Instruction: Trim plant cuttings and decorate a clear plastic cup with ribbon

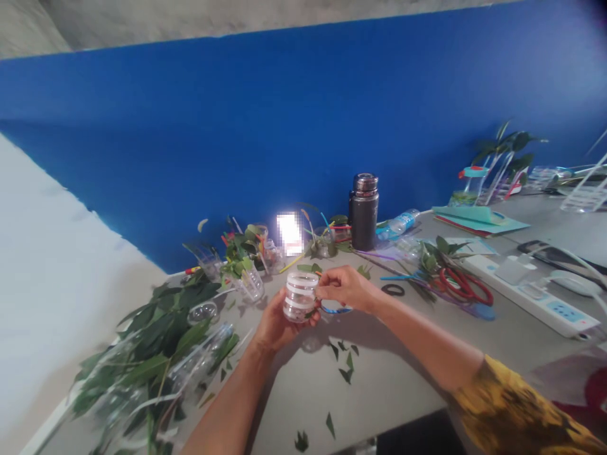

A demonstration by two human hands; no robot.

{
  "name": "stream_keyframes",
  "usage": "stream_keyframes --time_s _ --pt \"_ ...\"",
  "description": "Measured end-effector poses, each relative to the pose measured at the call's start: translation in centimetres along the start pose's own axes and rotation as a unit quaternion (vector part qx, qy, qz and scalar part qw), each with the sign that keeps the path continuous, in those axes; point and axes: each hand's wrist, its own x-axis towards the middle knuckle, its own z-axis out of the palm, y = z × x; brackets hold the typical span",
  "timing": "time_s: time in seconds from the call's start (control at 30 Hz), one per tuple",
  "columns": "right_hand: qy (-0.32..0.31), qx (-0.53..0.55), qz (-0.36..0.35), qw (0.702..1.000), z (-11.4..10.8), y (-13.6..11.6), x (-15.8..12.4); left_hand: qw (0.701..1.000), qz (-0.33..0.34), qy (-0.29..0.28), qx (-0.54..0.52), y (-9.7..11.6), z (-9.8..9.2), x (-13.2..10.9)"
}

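Observation:
My left hand (279, 323) is shut around the base of a clear plastic jar (300, 298) with white bands, holding it above the grey table (379, 373). My right hand (344, 287) pinches at the jar's right side, its fingers closed on something thin. A blue loop handle (336, 309), perhaps from scissors, shows under that hand, and the rest of the tool is hidden. Small cut leaf pieces (344, 363) lie on the table below my hands.
Leafy branches (156, 354) and clear cups (251, 283) crowd the left. A dark flask (363, 212), plastic water bottle (401, 224), red-handled scissors (465, 285), and white power strip (526, 294) stand to the right. A blue wall (237, 158) rises behind.

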Motion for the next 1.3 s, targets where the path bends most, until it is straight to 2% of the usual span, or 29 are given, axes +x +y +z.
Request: stream_keyframes --time_s 0.17,0.3,0.4,0.47,0.53,0.6,0.67,0.8,0.9,1.03,1.3 --pt "0.009 -0.042 0.006 0.999 -0.1 -0.1 0.1 0.998 0.014 0.062 0.013 0.3 -0.6 0.0" --pt "0.049 -0.068 -0.006 0.996 -0.3 0.4 0.3 0.992 0.051 0.084 0.075 0.6 0.4 0.3" --pt "0.096 -0.099 -0.021 0.99 -0.2 0.9 0.6 0.97 0.121 0.157 0.141 0.6 1.5 0.5" --pt "0.126 -0.135 -0.029 0.982 0.0 1.2 0.7 0.954 0.141 0.199 0.176 0.4 1.9 0.4" --pt "0.134 -0.168 -0.026 0.976 0.4 1.2 0.7 0.954 0.138 0.188 0.19 0.2 2.1 0.2" --pt "0.126 -0.192 -0.027 0.973 0.8 1.1 0.5 0.959 0.126 0.158 0.197 0.0 2.0 0.2" --pt "0.111 -0.199 -0.037 0.973 1.0 0.9 0.3 0.961 0.117 0.151 0.199 -0.2 1.5 0.3" --pt "0.06 -0.155 -0.063 0.984 0.9 0.5 -0.2 0.97 0.122 0.157 0.141 -0.3 0.5 0.6" --pt "0.046 -0.129 -0.092 0.986 0.5 0.3 -0.4 0.975 0.132 0.141 0.11 -0.2 0.3 0.6" --pt "0.075 -0.144 -0.113 0.98 0.2 0.5 -0.3 0.978 0.138 0.121 0.102 0.0 0.6 0.5" --pt "0.149 -0.246 -0.098 0.953 0.4 -0.2 -0.8 0.976 0.134 0.13 0.113 -0.1 0.0 0.7"
